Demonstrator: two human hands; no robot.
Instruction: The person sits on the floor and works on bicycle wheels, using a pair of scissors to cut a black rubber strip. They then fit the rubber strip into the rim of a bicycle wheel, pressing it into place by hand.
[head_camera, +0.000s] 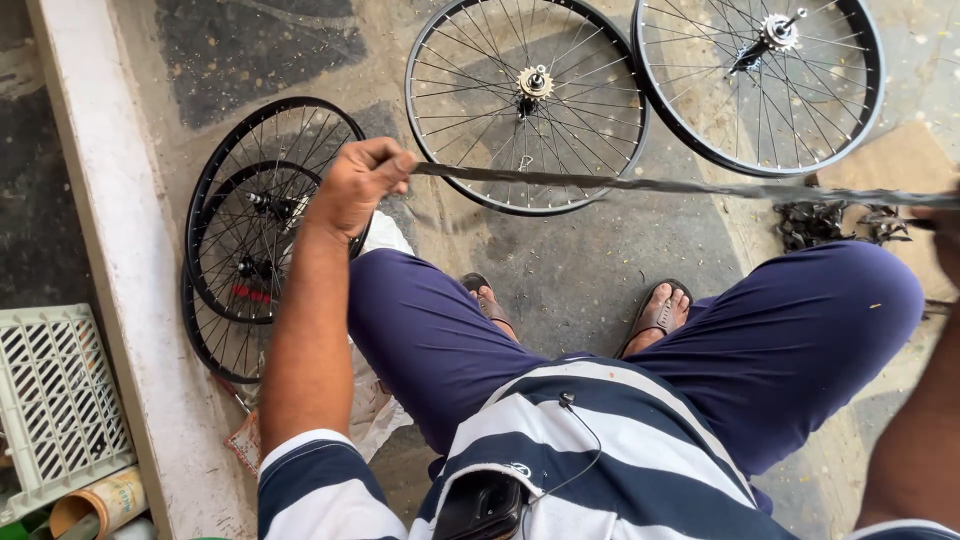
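Head view, single frame.

Item: bicycle chain (640, 184), dark, greasy, pulled out straight. Its long axis is running nearly level across the frame, from upper left to the right edge, sagging very slightly toward the right. It is hanging in the air above the person's knees and feet, well clear of the floor (590, 260).

Left hand (358, 186): closed in a fist, pinching the chain's left end between thumb and curled fingers. This is the hand fully in view, and the chain is lying straight out to its right.

Right hand (945, 222): mostly cut off by the frame edge; it is meeting the chain's far end there, but whether it is gripping cannot be told.

Surroundings: two spoked wheels (527, 103) are lying flat on the floor just beyond the chain; a stack of black rims (262, 235) is sitting beside the left hand, against a pale ledge (120, 250). A heap of dark chain pieces (835, 222) is lying just below the chain near the right hand.
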